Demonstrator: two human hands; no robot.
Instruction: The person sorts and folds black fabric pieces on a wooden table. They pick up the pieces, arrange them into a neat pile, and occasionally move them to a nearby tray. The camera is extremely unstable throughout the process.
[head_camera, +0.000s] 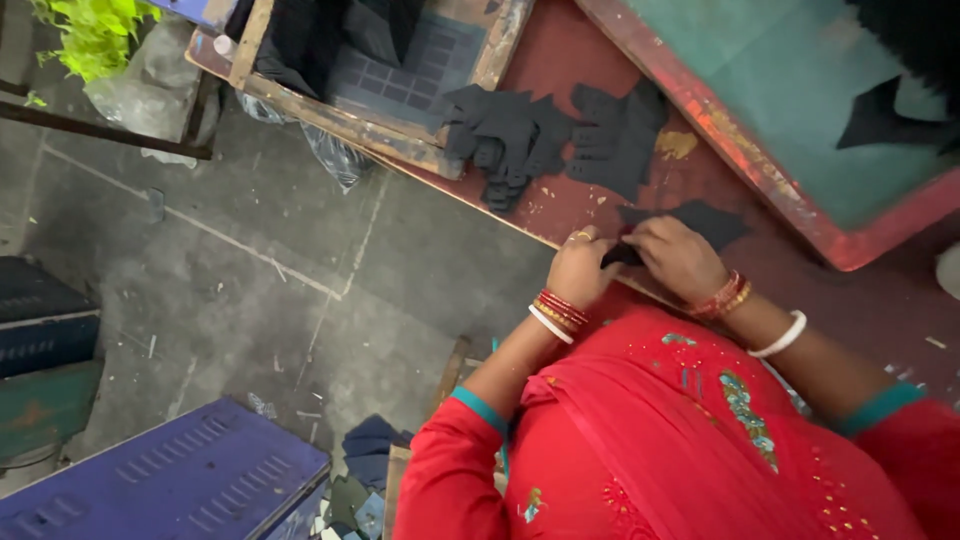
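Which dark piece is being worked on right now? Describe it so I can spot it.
Find the red table and its near edge. The dark flat piece lies there under the left hand and right hand, apart from the pile of dark cut pieces farther back.

Fingertips of the left hand (582, 268) and right hand (678, 258) partly buried under the dark fabric piece (700, 222). Green-topped tray (800, 90) cut off at top and right edges. Printed wooden frame (400, 90) cropped at top.

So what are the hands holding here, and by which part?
Both the left hand and the right hand pinch one dark flat cutout piece at its near edge, as it lies on the red table.
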